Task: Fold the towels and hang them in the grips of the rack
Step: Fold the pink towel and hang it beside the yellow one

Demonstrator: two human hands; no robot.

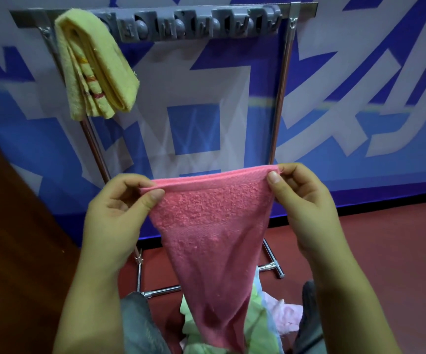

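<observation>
Fingertips (274, 178) of both hands are closed in pinches on the top hem of the pink terry towel (211, 226), held at centre frame by the left hand (119, 213) and right hand (306, 203); its long axis hangs downward. Empty grips of the grey plastic rack bar (196, 24) are seen above at upper centre, roughly equally near both hands, beside the folded yellow towel (94, 67) already hung at upper left.

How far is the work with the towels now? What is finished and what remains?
Done: one folded yellow towel hangs from the leftmost grip of the rack. In hand: the left hand and right hand hold the pink towel by its top corners; it hangs down, folding unfinished. Left: hanging it, then the pile of towels below; the other grips look empty.
</observation>
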